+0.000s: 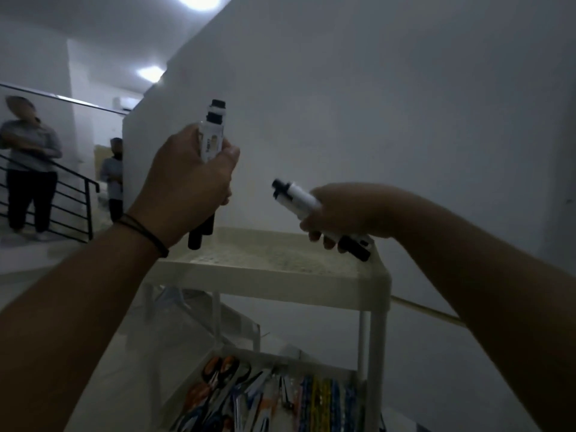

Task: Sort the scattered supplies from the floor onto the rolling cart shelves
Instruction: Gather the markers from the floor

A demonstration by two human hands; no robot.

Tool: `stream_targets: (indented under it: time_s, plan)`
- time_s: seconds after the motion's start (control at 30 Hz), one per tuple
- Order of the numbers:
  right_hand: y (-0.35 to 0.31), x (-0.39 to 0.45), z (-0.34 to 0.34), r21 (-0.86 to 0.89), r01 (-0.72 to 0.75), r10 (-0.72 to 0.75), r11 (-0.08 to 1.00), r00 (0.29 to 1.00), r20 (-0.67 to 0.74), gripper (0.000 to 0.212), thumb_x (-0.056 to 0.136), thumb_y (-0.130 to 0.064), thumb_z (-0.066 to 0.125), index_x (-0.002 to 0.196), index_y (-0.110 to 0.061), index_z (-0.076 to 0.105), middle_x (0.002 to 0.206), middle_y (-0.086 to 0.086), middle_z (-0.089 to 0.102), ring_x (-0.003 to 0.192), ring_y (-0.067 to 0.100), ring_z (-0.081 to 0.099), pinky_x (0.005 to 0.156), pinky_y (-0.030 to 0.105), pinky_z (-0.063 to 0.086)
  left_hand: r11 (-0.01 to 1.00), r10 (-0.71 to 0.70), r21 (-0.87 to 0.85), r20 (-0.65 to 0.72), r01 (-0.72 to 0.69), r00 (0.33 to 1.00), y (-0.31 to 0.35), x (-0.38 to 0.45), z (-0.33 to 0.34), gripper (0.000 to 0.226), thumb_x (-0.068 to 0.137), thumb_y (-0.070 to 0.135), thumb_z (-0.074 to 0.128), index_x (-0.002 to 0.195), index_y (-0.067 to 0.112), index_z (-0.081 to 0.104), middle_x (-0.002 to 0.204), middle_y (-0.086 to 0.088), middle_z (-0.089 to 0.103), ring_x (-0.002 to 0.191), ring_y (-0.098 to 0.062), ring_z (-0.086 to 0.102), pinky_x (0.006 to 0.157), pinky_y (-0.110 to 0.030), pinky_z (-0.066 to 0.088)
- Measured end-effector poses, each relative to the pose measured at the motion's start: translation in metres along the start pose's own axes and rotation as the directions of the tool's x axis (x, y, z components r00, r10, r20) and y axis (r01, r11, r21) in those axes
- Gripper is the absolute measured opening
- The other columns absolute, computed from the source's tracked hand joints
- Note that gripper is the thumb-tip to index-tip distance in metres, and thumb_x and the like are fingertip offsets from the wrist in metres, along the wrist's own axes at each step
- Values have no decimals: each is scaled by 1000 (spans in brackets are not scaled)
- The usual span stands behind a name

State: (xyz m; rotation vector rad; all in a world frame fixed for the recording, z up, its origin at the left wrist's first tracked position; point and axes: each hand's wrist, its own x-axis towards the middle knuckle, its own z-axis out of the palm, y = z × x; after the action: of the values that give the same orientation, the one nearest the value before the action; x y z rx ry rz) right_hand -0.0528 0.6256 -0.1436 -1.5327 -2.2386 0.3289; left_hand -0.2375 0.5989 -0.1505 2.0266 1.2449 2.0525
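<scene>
Two people stand at the far left beside a black metal stair railing (pixel 71 194): one in a grey top and dark trousers (pixel 29 163), and a second, partly hidden by the white wall, further back (pixel 113 176).

In the foreground, the left hand (pixel 190 182), a thin black cord bracelet (pixel 146 235) round its wrist, grips a bundle of white-bodied, black-capped markers (pixel 212 135) held upright. Two black ends show above the fist and two dark ends below it, so at least two markers are in the grip; an exact count cannot be made in the dim light.

To the right, the right hand (pixel 346 213) is curled round a second bundle of white markers with black ends (pixel 296 198), tilted so that two black caps point up and to the left, while further black ends stick out under the fingers. Both bundles hang in the air above the top shelf of a cream-white rolling cart with a perforated tray (pixel 274 260), the left one over its far left corner, the right one over its far right edge.

On the lower cart shelf (pixel 318 366), near the bottom edge of the view, lie several orange-and-black-handled scissors (pixel 218 375) at the left and a row of colourful strips, blue and yellow (pixel 324 400), at the right; their number is unclear.
</scene>
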Motion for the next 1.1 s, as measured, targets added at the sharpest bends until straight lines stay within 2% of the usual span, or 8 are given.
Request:
stream_targets:
  time_s: [0.1,0.2,0.33,0.43,0.63,0.7,0.87,1.1]
  plan:
    - [7,7,14,-102,-4,26,995,977,211,23,91,-23,58,111,-12,55,84,2,62,65,15,58,57,26,52,999,-32,19,26,31,999,-14,8,8,11,93,21,53,86,13,52,67,-5,53,50,-11,56,52,-24,53]
    - [9,4,21,-392,156,-35,907,954,297,22,92,-28,54,110,-15,56,84,-1,57,65,11,50,57,22,40,997,-40,75,98,33,994,-23,13,15,11,92,19,53,86,10,52,64,-6,52,52,-17,51,47,-20,49]
    - [5,-4,13,-515,213,-14,831,932,363,40,93,-39,49,127,-19,53,118,1,59,89,14,53,75,26,40,983,-57,184,248,11,967,-29,17,27,12,92,20,54,82,12,54,62,-5,54,51,-16,53,42,-17,46]
    - [7,-8,6,-454,196,-1,869,919,394,44,92,-46,48,129,-22,53,120,-2,59,91,10,53,81,25,42,959,-74,282,339,-26,938,-30,19,34,15,91,23,56,77,19,53,61,-3,56,49,-14,54,38,-14,42]
    - [25,-21,-5,-161,63,3,985,924,382,42,89,-48,50,125,-29,59,121,-7,61,100,11,60,82,26,52,932,-144,358,500,-52,854,-25,21,46,11,89,24,60,85,14,58,65,-4,58,53,-16,56,52,-28,50]
    - [29,-25,-6,-168,116,-56,979,943,329,35,90,-42,53,122,-32,60,123,-11,60,102,8,58,82,20,47,909,-161,406,546,-92,822,-23,19,52,11,88,25,61,84,15,56,65,-2,58,52,-16,56,51,-27,51]
    - [28,-24,10,-152,143,-116,978,978,173,24,88,-34,58,111,-31,67,118,-9,63,105,12,57,95,30,45,874,-178,466,573,-140,800,-21,17,64,14,89,24,59,84,12,54,66,-2,57,52,-15,56,52,-26,52]
    - [36,-32,2,-20,104,-103,994,994,37,22,92,-27,53,107,-22,68,92,-6,66,78,10,58,61,19,44,826,-209,512,665,-234,717,-12,17,84,21,88,22,59,101,6,61,78,-5,62,66,-19,57,65,-31,52]
